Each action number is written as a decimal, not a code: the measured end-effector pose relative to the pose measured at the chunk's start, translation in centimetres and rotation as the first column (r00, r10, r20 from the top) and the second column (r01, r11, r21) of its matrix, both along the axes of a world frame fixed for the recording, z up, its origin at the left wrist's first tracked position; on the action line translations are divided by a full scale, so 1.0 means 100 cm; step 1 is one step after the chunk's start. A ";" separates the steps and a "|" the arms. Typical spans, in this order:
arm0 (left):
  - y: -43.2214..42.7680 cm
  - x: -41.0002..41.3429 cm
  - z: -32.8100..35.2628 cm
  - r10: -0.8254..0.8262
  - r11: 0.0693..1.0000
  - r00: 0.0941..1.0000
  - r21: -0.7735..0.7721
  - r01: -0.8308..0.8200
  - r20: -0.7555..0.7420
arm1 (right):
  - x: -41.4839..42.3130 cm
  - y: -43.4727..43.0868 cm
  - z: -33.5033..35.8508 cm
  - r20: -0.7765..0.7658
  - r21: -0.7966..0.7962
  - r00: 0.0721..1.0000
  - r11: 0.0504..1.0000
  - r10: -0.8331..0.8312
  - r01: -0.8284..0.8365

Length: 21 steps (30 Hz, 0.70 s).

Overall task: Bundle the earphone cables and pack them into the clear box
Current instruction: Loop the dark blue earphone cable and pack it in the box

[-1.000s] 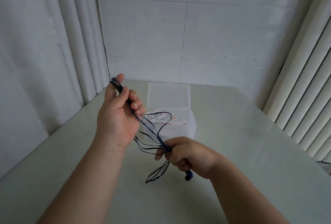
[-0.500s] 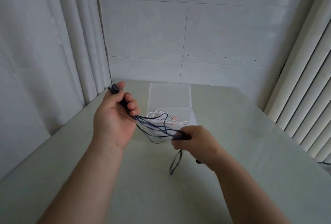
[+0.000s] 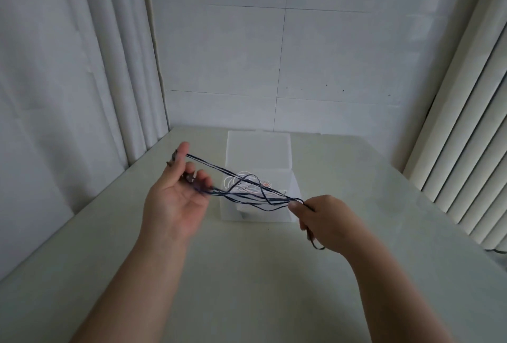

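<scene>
Dark earphone cable (image 3: 285, 200) between left hand (image 3: 175, 205) and right hand (image 3: 326, 222), clear box (image 3: 258, 150) behind

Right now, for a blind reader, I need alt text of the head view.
A left hand and a right hand stretch a dark earphone cable in loose strands above a table. Behind stands a clear box holding white cables.
</scene>
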State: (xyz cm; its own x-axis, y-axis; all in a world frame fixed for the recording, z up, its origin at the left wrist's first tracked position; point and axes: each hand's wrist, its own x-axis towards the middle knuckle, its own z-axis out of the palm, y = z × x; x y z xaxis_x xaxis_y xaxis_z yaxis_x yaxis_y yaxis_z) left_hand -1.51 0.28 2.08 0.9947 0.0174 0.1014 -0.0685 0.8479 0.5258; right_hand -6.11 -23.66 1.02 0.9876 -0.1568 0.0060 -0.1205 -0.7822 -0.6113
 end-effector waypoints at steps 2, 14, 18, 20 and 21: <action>-0.005 -0.004 0.001 -0.052 0.999 0.996 0.002 0.052 0.069 | -0.001 0.003 0.002 -0.025 -0.073 1.000 0.997 -0.018 0.016; 0.009 0.008 -0.003 0.049 0.994 0.998 0.102 -0.045 -0.036 | -0.004 -0.004 0.002 -0.010 -0.098 0.994 0.989 0.113 -0.113; 0.012 0.009 -0.003 0.054 0.993 0.986 0.109 -0.037 -0.156 | -0.003 -0.007 0.007 0.039 -0.138 0.999 0.990 -0.020 0.025; 0.013 0.010 -0.004 0.018 0.998 0.986 0.062 -0.009 -0.163 | -0.003 -0.007 0.006 -0.012 -0.154 0.999 0.987 -0.040 0.037; 0.012 0.010 -0.003 -0.010 1.000 0.991 0.025 0.013 -0.136 | -0.002 -0.007 0.005 -0.030 -0.152 0.999 0.988 -0.044 0.039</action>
State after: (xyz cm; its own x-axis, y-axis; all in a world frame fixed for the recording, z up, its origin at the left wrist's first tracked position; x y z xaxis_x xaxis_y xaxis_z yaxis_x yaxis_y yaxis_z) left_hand -0.55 1.53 1.73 0.9994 0.0050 -0.0346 0.0149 0.8344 0.5509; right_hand -6.30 -24.34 1.53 0.9804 -0.1971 -0.0002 -0.1729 -0.8594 -0.4811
